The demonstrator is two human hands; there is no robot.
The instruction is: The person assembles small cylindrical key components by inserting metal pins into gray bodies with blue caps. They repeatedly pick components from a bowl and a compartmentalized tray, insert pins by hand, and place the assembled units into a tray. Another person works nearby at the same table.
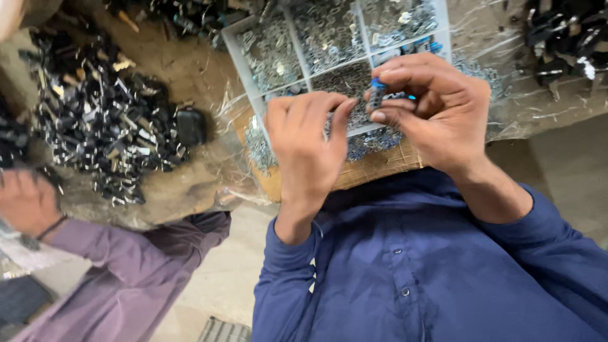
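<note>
My right hand (437, 107) is curled around a small dark cylindrical part with a blue end (377, 94), pinched between thumb and forefinger. My left hand (307, 136) hovers right beside it, fingers bent, fingertips close to the part; I cannot tell whether it pinches anything. Both hands are held above a clear plastic compartment tray (244, 60) filled with several heaps of small shiny metal pieces. The tray rests on a brown board (380, 166) with loose metal pieces spilled around it. My blue shirt sleeves fill the lower view.
A large pile of black and silver parts (101, 120) lies on plastic sheeting at left. More dark parts (567, 35) sit at top right. Another person in a purple sleeve (126, 272) is at lower left, their hand (25, 202) near the pile.
</note>
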